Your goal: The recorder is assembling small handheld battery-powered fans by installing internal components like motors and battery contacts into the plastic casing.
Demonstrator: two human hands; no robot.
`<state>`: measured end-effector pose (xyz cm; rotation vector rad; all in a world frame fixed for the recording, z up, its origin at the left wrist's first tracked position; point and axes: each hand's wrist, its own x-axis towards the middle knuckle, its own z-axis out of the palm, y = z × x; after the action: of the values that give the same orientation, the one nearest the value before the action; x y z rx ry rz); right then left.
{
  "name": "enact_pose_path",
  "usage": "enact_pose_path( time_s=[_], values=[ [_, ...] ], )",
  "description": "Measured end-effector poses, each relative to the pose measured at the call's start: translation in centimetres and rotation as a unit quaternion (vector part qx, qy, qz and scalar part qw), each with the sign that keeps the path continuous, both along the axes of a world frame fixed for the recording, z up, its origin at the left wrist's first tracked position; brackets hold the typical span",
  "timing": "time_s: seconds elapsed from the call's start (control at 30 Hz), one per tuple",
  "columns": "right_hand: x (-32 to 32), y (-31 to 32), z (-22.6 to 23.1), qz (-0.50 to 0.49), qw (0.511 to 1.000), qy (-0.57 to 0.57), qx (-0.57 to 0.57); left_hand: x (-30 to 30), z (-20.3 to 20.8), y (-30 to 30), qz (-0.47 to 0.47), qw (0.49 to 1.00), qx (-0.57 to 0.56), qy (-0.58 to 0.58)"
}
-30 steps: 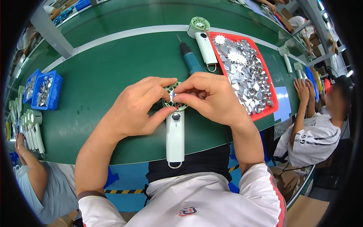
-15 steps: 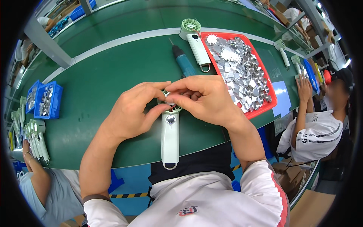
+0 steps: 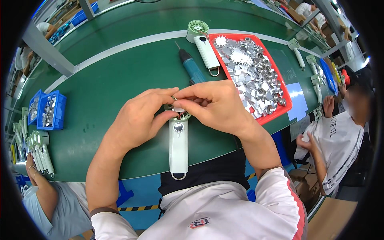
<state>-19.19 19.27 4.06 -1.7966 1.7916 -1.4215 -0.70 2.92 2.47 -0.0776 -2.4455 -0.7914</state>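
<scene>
Working at the round head of a pale green handheld fan (image 3: pixel 178 146) lying on the green table (image 3: pixel 112 84), the left hand (image 3: pixel 138 120) and right hand (image 3: pixel 218 106) pinch a small part together over it. Fitting appears unfinished. A finished-looking fan (image 3: pixel 204 44) lies beside the red tray (image 3: pixel 285 105) of metal parts. Fingers hide the part and the fan head; seating cannot be judged.

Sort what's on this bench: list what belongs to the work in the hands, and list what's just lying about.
In hand:
- pale green handheld fan, lying on the green table
- left hand and right hand, pinching at the fan's head
- red tray of shiny metal parts, likely the supply

Lying about:
- second fan
- blue electric screwdriver
- blue bins
- row of fans at the left edge
</scene>
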Motion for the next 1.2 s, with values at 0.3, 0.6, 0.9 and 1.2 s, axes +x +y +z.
enact_pose_path(
  time_s=[0.3,0.6,0.9,1.2],
  values=[
    [-1.5,0.5,0.5,0.082,0.986,0.136,-0.047,0.2,0.1,-0.1,0.004,0.999,-0.049,-0.005],
    [-1.5,0.3,0.0,0.077,0.972,0.202,-0.095,-0.1,-0.2,0.0,0.018,0.998,-0.061,0.012],
    [-0.9,0.3,-0.2,0.046,0.963,0.24,-0.11,0.0,-0.2,-0.1,0.017,0.997,-0.07,0.008],
    [-1.3,0.3,0.0,0.06,0.969,0.216,-0.104,0.4,0.3,-0.3,-0.012,0.999,-0.028,-0.032]
  ],
)
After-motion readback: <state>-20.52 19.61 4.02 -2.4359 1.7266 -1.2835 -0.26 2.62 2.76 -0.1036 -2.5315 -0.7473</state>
